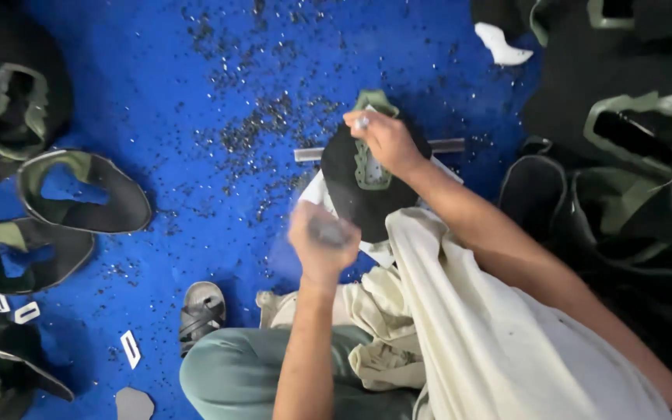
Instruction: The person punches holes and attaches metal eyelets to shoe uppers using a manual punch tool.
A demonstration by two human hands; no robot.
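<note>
Cream cloth [491,327]; right hand [386,140] presses black upper [351,190]; left hand [320,241] blurred.

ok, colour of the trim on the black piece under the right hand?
Pale green trim on the black piece, right hand resting on it; head view.

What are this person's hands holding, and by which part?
The right hand presses on the black shoe upper near its green-edged opening. The left hand grips something small and grey, too blurred to identify.
</note>
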